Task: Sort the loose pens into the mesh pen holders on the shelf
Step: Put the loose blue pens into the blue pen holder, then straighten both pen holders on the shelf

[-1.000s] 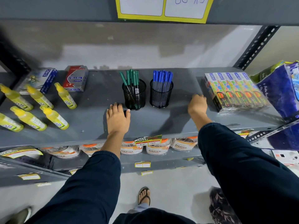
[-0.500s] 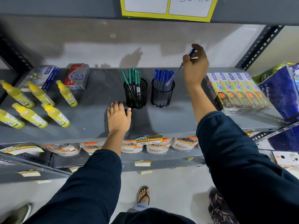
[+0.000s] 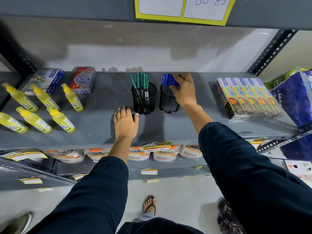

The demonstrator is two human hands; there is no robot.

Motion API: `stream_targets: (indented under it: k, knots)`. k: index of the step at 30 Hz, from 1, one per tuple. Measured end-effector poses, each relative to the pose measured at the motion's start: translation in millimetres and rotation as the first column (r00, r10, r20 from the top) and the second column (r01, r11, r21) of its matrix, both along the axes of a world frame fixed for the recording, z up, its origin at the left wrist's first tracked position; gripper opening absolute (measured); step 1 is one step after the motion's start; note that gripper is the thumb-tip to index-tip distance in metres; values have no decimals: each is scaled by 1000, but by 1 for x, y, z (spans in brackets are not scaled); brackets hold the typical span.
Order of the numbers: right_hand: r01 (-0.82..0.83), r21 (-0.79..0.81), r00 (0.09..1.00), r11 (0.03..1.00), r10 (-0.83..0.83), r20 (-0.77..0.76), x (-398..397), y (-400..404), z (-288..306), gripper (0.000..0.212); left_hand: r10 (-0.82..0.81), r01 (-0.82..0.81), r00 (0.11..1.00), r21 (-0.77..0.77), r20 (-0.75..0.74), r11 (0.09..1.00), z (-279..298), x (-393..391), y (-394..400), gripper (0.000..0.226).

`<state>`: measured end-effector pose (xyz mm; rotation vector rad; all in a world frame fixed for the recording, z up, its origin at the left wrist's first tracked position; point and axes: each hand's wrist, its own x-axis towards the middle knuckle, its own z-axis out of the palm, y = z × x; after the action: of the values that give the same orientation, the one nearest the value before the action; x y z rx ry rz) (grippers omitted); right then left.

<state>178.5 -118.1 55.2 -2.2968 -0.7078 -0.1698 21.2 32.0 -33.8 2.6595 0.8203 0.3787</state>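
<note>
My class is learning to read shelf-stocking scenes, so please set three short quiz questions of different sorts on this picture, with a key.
1. True or false: the green pens stand in the left mesh holder.
2. Which hand is at the blue pens? A) left hand B) right hand
3. Fill in: the yellow bottles lie on the shelf to the ____ of the holders.

Key
1. True.
2. B; its fingers touch the pen tops above the right mesh holder, while the left hand rests flat on the shelf.
3. Left.
</note>
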Motion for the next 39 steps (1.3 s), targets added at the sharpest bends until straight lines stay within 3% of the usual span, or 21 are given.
stream_targets:
  k: [5, 7, 10, 14, 17, 20, 27, 39]
  knots:
    - [71, 151, 993, 986, -85, 88, -4, -3, 3, 53, -10, 10, 1000, -17, -8, 1000, 2, 0, -1, 49]
    - [125, 226, 991, 966, -134, 21, -8, -8, 1, 67, -13, 12, 1000, -21, -16, 1000, 2, 0, -1, 53]
    - [116, 239, 982, 964, -76, -171, -18, -19, -6, 95, -13, 13, 1000, -48, 3, 999, 5, -1, 0, 61]
    - [66, 149, 952, 987, -18, -305, -29, -24, -16, 115, 31, 16, 983, -251, 183, 968, 15, -4, 0, 80]
    - [81, 143, 946, 986, -30, -323, -32, -18, -16, 109, 131, 24, 944, -459, 302, 888, 32, 3, -1, 100]
    - [130, 136, 942, 982, -79, -327, -31, -12, -13, 94, 116, 48, 949, -500, 292, 865, 51, 23, -1, 111]
    - [143, 146, 951, 979, -95, -295, -35, -16, -11, 69, 141, 18, 950, -501, 278, 865, 64, 43, -9, 81]
    - [95, 146, 958, 985, -50, -283, -71, -41, -12, 66, 108, 39, 957, -489, 270, 872, 65, 5, -30, 82]
